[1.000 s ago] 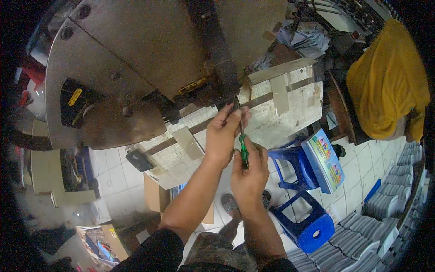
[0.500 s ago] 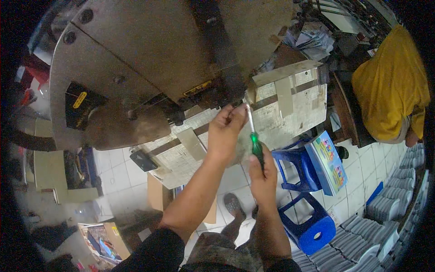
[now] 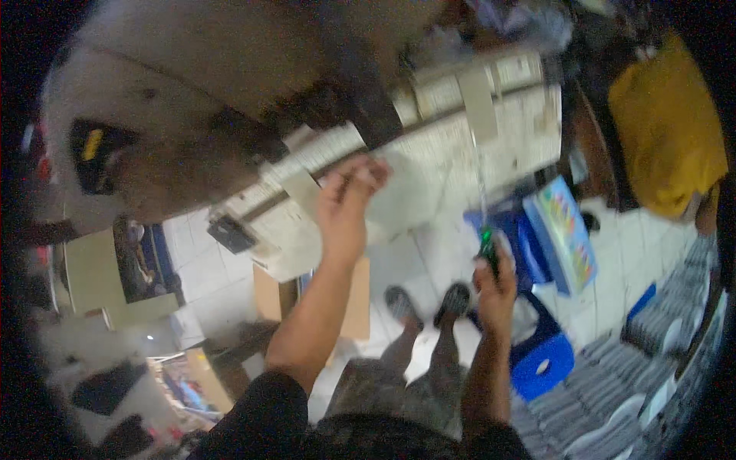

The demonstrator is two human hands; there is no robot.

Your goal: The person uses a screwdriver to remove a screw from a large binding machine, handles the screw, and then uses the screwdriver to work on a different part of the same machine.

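Note:
My right hand (image 3: 496, 287) is closed around the green handle of a screwdriver (image 3: 487, 244), whose thin shaft points up and away from me. My left hand (image 3: 349, 203) is over the near part of a worn, pale machine table (image 3: 437, 180). Its fingers are curled together and blurred; whatever they hold, if anything, is too small to make out. Beyond it rises a large grey-brown machine body (image 3: 222, 54) with a dark vertical bar (image 3: 368, 100) reaching down to the table. The screwdriver is apart from the machine, to the right of the left hand.
Blue plastic stools (image 3: 543, 364) stand at the right, one with a stack of colourful printed books (image 3: 561, 238). Bundled stacks of paper (image 3: 590, 406) cover the floor at lower right. A person in a yellow garment (image 3: 667, 130) is at the far right. A cardboard box (image 3: 353, 299) sits below the table.
My right hand has drawn the screwdriver away from the machine's bar, to the right and nearer me. My left hand has pulled back left from the bar. The view has shifted.

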